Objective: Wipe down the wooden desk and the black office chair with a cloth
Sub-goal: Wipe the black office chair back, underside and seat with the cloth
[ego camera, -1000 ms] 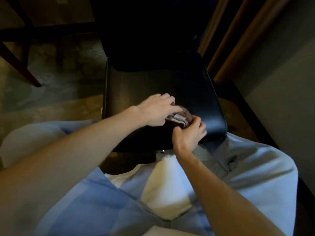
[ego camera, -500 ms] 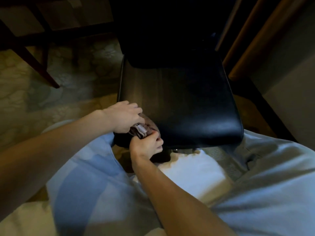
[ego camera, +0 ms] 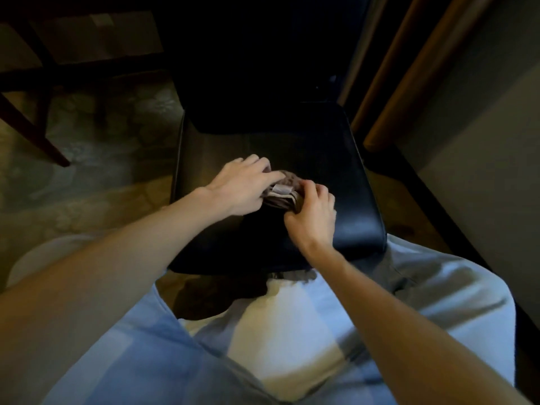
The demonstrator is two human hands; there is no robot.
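The black office chair (ego camera: 336, 159) stands right in front of me, its glossy seat facing up and its backrest lost in shadow. A bunched brown cloth (ego camera: 285, 190) with a white tag lies on the middle of the seat. My left hand (ego camera: 242, 185) lies over the cloth's left side with its fingers on top of it. My right hand (ego camera: 314, 213) grips the cloth's right edge with curled fingers. The wooden desk is not in view.
Dark wooden furniture legs (ego camera: 35, 135) stand at the left on a patterned carpet (ego camera: 111, 147). Wooden rails (ego camera: 409, 68) and a grey wall (ego camera: 482, 141) run along the right. My knees in light blue trousers (ego camera: 438, 287) touch the seat's front edge.
Both hands slid the cloth from the seat's front left corner to its middle. A second ago it was near the front right.
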